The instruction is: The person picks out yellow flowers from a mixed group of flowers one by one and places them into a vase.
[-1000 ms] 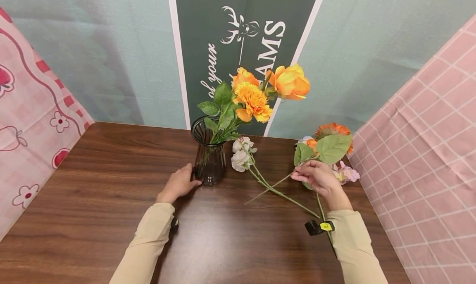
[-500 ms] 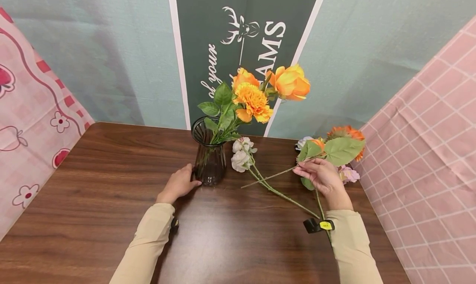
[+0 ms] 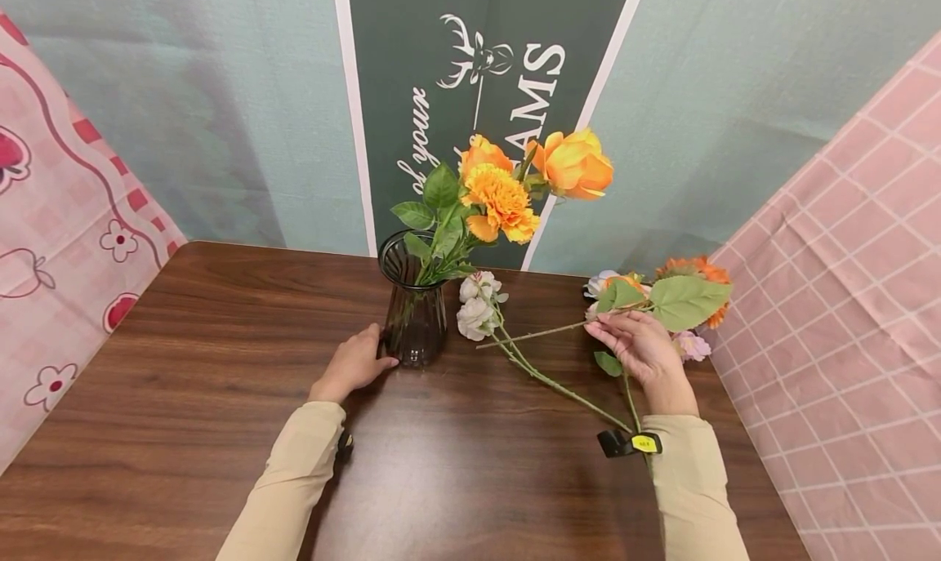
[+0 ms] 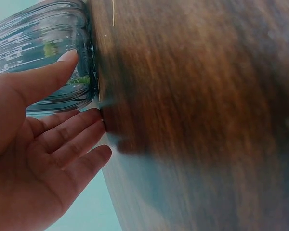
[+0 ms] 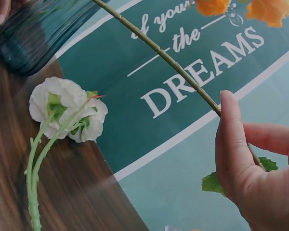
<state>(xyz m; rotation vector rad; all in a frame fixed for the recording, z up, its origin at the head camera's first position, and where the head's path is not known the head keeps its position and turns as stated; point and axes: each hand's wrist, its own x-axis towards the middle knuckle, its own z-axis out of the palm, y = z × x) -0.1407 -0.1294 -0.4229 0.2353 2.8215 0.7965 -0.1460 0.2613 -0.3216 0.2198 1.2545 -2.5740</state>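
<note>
Head cam's up top, facing forward and down, wall cloth [image 3: 397,79] at 12 o'clock. Left wrist cam's close on the left hand [image 4: 43,168], rolled sideways (tabletop [image 4: 192,96] basically on end), vase [image 4: 43,53] at 10 o'clock. Right wrist cam faces the same cloth, vase also at 10 o'clock, and shares the white flowers [image 3: 476,318] with head.
</note>
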